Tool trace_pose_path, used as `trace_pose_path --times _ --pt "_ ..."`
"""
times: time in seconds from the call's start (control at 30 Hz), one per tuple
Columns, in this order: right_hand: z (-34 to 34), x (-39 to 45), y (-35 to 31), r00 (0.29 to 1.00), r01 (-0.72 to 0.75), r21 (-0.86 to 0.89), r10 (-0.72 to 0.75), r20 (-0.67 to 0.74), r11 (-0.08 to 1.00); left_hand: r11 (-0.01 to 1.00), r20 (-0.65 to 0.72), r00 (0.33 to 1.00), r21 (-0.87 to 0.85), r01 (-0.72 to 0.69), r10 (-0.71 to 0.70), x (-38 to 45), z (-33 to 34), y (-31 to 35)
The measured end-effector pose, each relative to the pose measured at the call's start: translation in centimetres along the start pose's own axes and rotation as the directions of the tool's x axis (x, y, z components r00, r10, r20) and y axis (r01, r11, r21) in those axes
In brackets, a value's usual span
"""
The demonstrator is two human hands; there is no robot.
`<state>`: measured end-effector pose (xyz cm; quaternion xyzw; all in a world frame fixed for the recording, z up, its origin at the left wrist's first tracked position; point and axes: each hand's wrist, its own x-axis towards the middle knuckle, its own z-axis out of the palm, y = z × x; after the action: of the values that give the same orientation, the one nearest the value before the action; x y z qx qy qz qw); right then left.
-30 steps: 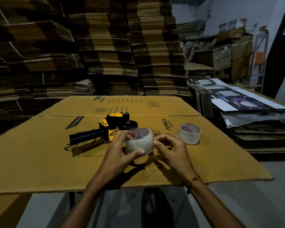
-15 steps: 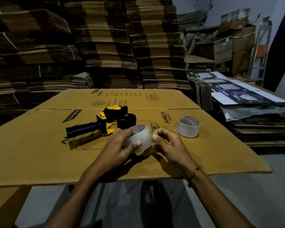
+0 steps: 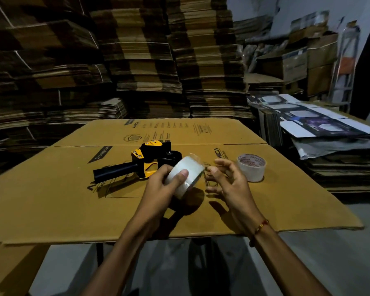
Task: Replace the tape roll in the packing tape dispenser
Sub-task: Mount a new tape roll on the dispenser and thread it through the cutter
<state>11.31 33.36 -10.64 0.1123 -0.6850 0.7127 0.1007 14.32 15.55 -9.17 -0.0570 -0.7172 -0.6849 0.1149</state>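
Note:
My left hand (image 3: 160, 189) grips a clear tape roll (image 3: 189, 168) and holds it tilted above the flat cardboard sheet (image 3: 51, 189). My right hand (image 3: 231, 184) hovers just right of the roll, its fingers spread and loosely curled. Its thumb and forefinger tips sit close to the roll's edge, and I see no firm hold. The yellow and black tape dispenser (image 3: 145, 165) lies on its side on the sheet behind my left hand, handle pointing left. A second white tape roll (image 3: 252, 169) stands on the sheet to the right.
Tall stacks of flattened cartons (image 3: 137, 60) fill the space behind the sheet. A pile of printed flat boxes (image 3: 320, 124) lies to the right. The sheet's front edge (image 3: 179, 237) overhangs the floor.
The roll has been lifted and tipped onto its edge in my left hand. My right hand has come off the roll and drawn slightly to the right.

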Motion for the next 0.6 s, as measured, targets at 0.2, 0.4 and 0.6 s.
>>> trace_pose_path --times 0.2,0.4,0.6 --pt "0.6 -0.5 -0.2 0.935 -0.013 -0.044 0.028 0.354 0.999 0.747 0.152 0.962 -0.608 0.271 -0.225 -0.7 1.1 0.4" --pt "0.9 -1.1 -0.3 0.937 0.046 -0.097 -0.009 0.348 0.994 0.708 0.328 0.932 -0.622 0.334 -0.152 -1.7 2.4 -0.3" --pt "-1.1 -0.1 -1.6 0.906 0.212 -0.372 -0.039 0.421 0.904 0.980 -0.009 0.997 -0.183 0.077 -0.080 -1.2 0.6 0.4"
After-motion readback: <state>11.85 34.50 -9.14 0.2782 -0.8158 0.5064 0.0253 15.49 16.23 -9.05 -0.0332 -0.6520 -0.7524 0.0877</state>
